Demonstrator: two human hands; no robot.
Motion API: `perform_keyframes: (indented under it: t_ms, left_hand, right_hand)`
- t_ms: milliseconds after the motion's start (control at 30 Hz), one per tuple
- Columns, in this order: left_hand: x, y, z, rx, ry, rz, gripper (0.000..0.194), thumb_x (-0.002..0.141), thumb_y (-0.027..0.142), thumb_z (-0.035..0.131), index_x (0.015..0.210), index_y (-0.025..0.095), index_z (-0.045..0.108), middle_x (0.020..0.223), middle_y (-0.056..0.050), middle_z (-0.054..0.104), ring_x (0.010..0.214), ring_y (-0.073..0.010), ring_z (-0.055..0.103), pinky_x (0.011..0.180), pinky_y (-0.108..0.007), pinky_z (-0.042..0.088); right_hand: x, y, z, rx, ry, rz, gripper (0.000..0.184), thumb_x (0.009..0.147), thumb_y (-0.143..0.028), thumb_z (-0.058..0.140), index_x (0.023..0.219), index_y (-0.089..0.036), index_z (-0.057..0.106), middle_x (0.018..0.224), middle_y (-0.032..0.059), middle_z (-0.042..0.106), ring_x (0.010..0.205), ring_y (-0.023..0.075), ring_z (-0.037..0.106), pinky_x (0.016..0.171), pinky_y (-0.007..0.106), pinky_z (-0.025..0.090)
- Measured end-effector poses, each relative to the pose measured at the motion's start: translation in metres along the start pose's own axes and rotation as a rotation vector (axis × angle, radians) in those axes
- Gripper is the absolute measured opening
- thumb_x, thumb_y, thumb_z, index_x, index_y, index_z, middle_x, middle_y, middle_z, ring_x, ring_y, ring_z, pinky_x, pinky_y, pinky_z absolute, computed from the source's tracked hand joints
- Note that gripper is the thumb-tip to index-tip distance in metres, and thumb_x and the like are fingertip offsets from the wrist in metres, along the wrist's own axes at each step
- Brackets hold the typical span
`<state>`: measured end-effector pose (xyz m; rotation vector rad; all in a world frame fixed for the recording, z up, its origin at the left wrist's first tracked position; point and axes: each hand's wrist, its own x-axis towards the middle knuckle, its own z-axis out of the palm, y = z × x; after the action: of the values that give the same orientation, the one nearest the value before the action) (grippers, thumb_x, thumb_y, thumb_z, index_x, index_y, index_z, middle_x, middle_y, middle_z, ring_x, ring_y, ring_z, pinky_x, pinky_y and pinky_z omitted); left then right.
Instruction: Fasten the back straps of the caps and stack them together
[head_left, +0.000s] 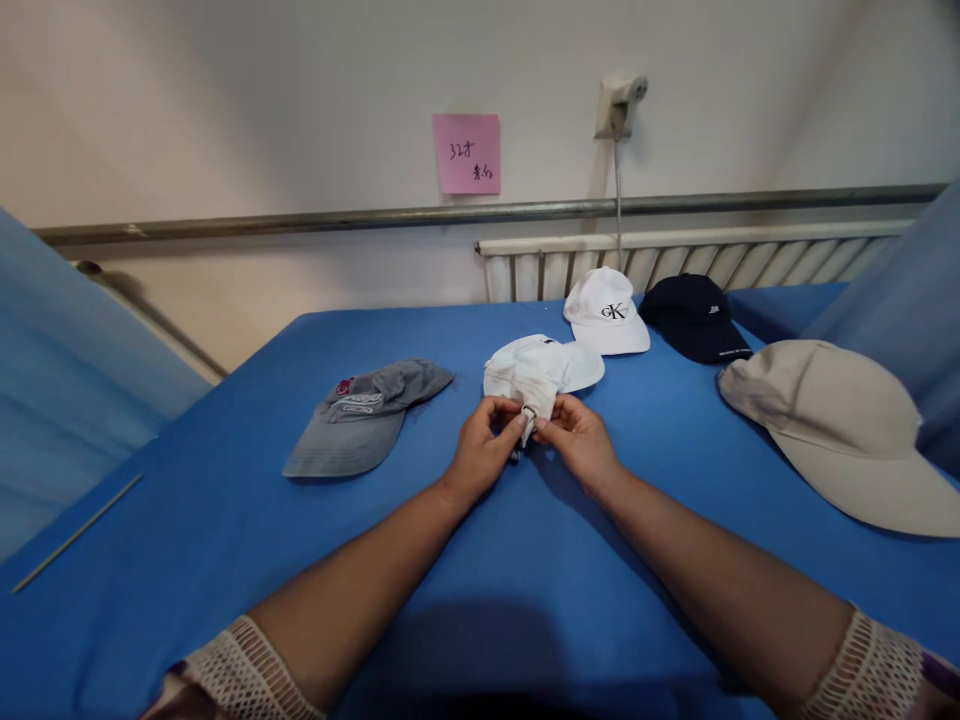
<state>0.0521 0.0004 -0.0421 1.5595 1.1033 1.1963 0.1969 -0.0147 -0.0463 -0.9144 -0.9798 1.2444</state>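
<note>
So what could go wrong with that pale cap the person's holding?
The strap might slip: the left hand and right hand seem to pinch it only by fingertips.

Also, the pale cap sits close to the white lettered cap, so a careless twist could nudge that one.

Blue-covered surface (pixel 225 520), grey cap (pixel 367 420) lying left, white cap (pixel 606 312), navy cap (pixel 690 315) and beige cap (pixel 847 420) right, thin stick (pixel 77 533) far left
</note>
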Motion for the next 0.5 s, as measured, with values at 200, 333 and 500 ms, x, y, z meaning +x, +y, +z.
perform_keyframes:
  t_ms: [200,333,500]
  left_hand:
    - [-0.008,0.012,-0.003,0.329,-0.052,0.295,0.017,0.079,0.027,0.067,0.091,0.020,0.057,0.112,-0.009,0.062,0.110,-0.0222,0.056,0.097,-0.036,0.041]
    - [-0.009,0.015,-0.004,0.559,-0.110,0.396,0.024,0.081,0.024,0.064,0.104,0.021,0.058,0.108,-0.008,0.063,0.105,-0.0228,0.056,0.092,-0.036,0.042]
    - [-0.009,0.013,-0.005,0.680,-0.107,0.428,0.025,0.086,0.019,0.055,0.111,0.022,0.058,0.105,-0.007,0.065,0.097,-0.0207,0.059,0.088,-0.036,0.043]
  right_hand:
    - [0.000,-0.003,-0.002,0.039,0.031,-0.004,0.029,0.063,-0.032,0.077,0.085,-0.019,0.063,0.077,0.0000,0.068,0.064,0.0124,0.058,0.061,0.026,0.048]
    - [0.000,-0.003,-0.003,0.085,0.040,-0.016,0.027,0.064,-0.031,0.077,0.085,-0.019,0.063,0.076,-0.0008,0.068,0.062,0.0110,0.058,0.062,0.025,0.047]
    - [-0.001,-0.005,-0.003,0.085,0.026,0.002,0.027,0.066,-0.034,0.074,0.086,-0.020,0.063,0.074,-0.0011,0.067,0.061,0.0113,0.058,0.063,0.027,0.048]
